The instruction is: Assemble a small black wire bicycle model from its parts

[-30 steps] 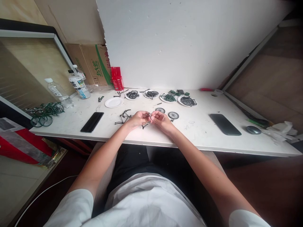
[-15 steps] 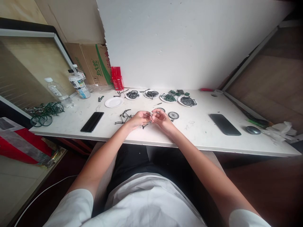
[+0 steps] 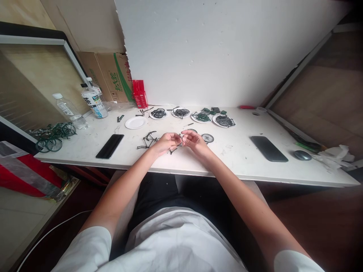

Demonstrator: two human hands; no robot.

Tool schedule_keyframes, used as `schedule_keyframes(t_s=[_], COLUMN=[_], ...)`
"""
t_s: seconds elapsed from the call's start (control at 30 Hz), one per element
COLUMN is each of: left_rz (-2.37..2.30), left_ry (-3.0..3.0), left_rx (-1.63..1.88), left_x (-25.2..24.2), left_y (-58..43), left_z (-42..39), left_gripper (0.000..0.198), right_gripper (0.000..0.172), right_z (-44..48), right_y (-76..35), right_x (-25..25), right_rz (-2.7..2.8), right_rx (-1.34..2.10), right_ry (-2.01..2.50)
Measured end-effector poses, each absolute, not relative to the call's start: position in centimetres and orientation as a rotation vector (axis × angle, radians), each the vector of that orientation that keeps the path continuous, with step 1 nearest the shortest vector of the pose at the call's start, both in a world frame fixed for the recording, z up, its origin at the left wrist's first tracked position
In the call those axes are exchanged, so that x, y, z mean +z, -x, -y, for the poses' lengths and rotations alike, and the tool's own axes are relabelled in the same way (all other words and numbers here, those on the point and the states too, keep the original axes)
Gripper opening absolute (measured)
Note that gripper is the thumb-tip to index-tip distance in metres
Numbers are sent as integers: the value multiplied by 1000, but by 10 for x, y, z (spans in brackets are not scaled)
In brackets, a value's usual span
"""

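Observation:
My left hand [image 3: 166, 142] and my right hand [image 3: 193, 141] meet fingertip to fingertip just above the white table [image 3: 238, 158], both pinched on a small metal part [image 3: 180, 136] too small to name. A black model bicycle frame [image 3: 147, 140] lies just left of my left hand. A small spoked wheel [image 3: 207, 138] lies right of my right hand; another wheel [image 3: 194, 130] shows partly behind its fingers. A small dark piece [image 3: 172, 151] rests under my hands.
Several white plates of dark and green parts [image 3: 224, 121] line the back, with an empty plate [image 3: 135, 122] to the left. Phones lie at left [image 3: 110, 146] and right [image 3: 269, 149]. Water bottles [image 3: 95, 102], finished green model bicycles [image 3: 53, 136], a mouse [image 3: 302, 155].
My hands stay together at the same spot; the fingers shift slightly around the small part. The view has drifted a little.

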State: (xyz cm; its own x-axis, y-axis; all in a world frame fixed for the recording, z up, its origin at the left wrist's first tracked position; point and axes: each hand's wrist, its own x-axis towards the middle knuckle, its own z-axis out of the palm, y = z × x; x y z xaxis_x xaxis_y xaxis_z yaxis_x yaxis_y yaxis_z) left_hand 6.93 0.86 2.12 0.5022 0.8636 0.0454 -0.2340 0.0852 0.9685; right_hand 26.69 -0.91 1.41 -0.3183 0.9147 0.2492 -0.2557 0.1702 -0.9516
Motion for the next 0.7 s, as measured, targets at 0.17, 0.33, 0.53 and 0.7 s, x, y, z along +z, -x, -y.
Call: schedule_keyframes(t_s=[0.17, 0.33, 0.53, 0.7], left_rz=[-691, -755, -791, -822], left_ry=[-1238, -1306, -1382, -1379], left_rx=[909, 887, 875, 872], left_x=[21, 27, 34, 31], left_y=[-68, -66, -64, -65], left_z=[-10, -8, -5, -6], left_gripper=[36, 48, 53, 51], right_gripper=[49, 47, 49, 52], right_z=[10, 11, 10, 10], right_y=[-271, -273, -275, -275], right_x=[19, 23, 26, 26], right_rz=[1376, 1377, 1412, 1381], right_rx=[1362, 1363, 1311, 1294], right_ry=[719, 743, 805, 857])
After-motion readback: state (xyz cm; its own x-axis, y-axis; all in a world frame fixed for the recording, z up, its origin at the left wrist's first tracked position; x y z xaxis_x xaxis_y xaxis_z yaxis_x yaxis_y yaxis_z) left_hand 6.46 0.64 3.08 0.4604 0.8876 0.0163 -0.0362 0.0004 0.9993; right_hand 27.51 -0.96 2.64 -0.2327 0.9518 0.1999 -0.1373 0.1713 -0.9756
